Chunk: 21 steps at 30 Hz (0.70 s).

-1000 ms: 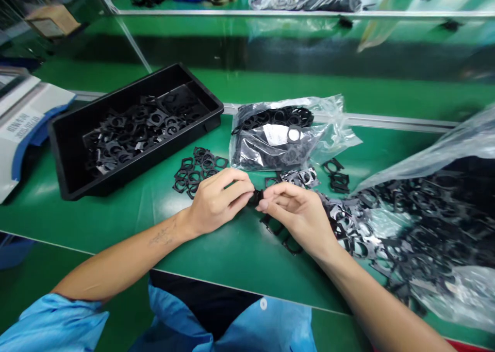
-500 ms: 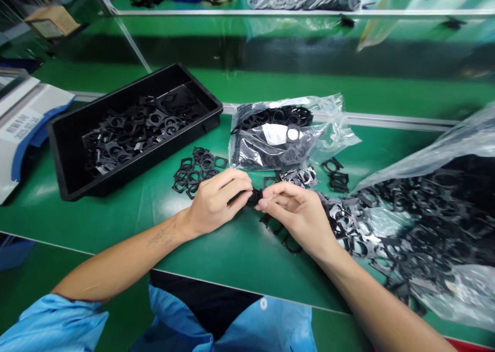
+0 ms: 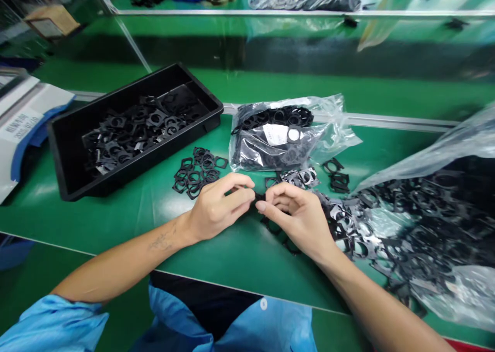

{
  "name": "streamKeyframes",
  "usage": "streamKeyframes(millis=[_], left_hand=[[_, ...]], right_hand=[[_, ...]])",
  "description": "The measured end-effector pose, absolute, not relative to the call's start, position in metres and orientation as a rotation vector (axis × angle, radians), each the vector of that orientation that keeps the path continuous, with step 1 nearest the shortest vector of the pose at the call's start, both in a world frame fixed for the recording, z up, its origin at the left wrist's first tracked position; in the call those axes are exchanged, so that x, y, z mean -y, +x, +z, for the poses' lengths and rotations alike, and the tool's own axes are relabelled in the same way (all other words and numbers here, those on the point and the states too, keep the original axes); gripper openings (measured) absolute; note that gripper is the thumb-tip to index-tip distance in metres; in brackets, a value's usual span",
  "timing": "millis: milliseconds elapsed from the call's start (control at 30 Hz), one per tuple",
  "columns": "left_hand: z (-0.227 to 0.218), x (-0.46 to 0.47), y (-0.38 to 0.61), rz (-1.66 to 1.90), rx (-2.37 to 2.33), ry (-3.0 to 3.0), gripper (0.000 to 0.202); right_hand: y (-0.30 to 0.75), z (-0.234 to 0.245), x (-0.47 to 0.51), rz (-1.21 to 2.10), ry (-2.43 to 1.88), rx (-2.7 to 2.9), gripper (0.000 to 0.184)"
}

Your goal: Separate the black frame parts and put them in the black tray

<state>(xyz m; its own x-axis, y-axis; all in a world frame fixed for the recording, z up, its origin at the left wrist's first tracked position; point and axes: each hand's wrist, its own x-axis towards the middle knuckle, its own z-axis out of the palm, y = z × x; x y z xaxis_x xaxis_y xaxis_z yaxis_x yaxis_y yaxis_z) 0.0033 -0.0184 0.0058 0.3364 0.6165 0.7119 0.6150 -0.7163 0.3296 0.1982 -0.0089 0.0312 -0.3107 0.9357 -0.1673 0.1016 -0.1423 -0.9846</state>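
My left hand (image 3: 218, 207) and my right hand (image 3: 296, 215) meet over the green table (image 3: 216, 249), fingertips pinched together on one small black plastic part (image 3: 259, 198), mostly hidden between them. Loose black ring-shaped parts (image 3: 199, 170) lie just beyond my left hand. A few silvery-black parts (image 3: 299, 177) lie beyond my right hand. More black parts (image 3: 348, 228) are spread beside my right wrist.
A black tray (image 3: 69, 135) holding several black parts stands at the left. A clear bag (image 3: 282, 133) of parts lies behind my hands, and a large open bag (image 3: 436, 207) spills parts at the right. A white and blue machine (image 3: 23, 115) sits at the far left.
Both hands have shifted slightly nearer to me while keeping the pinch on the small part. My left fingers have spread a little over it.
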Motion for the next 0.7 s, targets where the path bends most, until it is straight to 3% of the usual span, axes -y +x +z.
streamKeyframes(millis=[333, 700], left_hand=[[0.0117, 0.0141, 0.0074, 1.492, -1.205, 2.234, 0.008], [0.0112, 0.0147, 0.0082, 1.421, -1.181, 2.013, 0.011]], right_hand=[[0.2010, 0.0331, 0.0130, 1.042, -1.153, 1.596, 0.023], [0.2015, 0.0313, 0.0115, 1.128, -1.123, 1.527, 0.018]])
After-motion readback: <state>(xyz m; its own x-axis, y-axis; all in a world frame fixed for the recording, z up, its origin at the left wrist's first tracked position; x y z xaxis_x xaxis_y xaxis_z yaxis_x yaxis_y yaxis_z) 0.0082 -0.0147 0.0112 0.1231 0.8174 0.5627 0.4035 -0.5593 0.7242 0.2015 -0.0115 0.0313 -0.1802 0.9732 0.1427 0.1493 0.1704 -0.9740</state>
